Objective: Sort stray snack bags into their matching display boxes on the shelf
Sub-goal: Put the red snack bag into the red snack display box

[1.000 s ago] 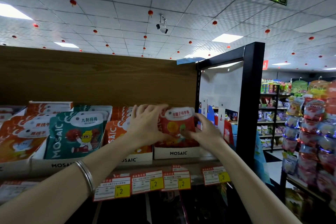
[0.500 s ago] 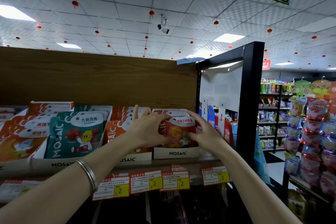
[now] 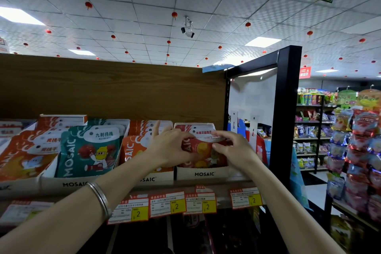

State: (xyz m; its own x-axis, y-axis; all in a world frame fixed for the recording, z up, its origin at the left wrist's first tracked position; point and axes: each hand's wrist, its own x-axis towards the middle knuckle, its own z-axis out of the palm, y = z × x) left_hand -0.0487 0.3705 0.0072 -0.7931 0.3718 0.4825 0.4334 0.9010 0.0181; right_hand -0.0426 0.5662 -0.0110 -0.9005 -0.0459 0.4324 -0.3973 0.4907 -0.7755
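A red snack bag (image 3: 205, 151) with orange fruit pictures stands at the front of the rightmost white MOSAIC display box (image 3: 203, 173) on the top shelf. My left hand (image 3: 172, 147) grips the bag's left edge, thumb in front. My right hand (image 3: 233, 148) pinches its upper right corner and right side. More red bags stand behind it in the same box. To the left sit an orange-bag box (image 3: 152, 179), a teal bag (image 3: 88, 150) in its box, and further orange bags (image 3: 26, 154).
A wooden back panel (image 3: 113, 88) rises behind the boxes. A black frame post (image 3: 285, 113) stands just right of the red box. Yellow price tags (image 3: 177, 204) line the shelf edge. Hanging snack packs (image 3: 358, 150) fill a rack at far right.
Both hands have lowered the red bag from in front of the box down into the rightmost box, where its bottom now sits behind the box front.
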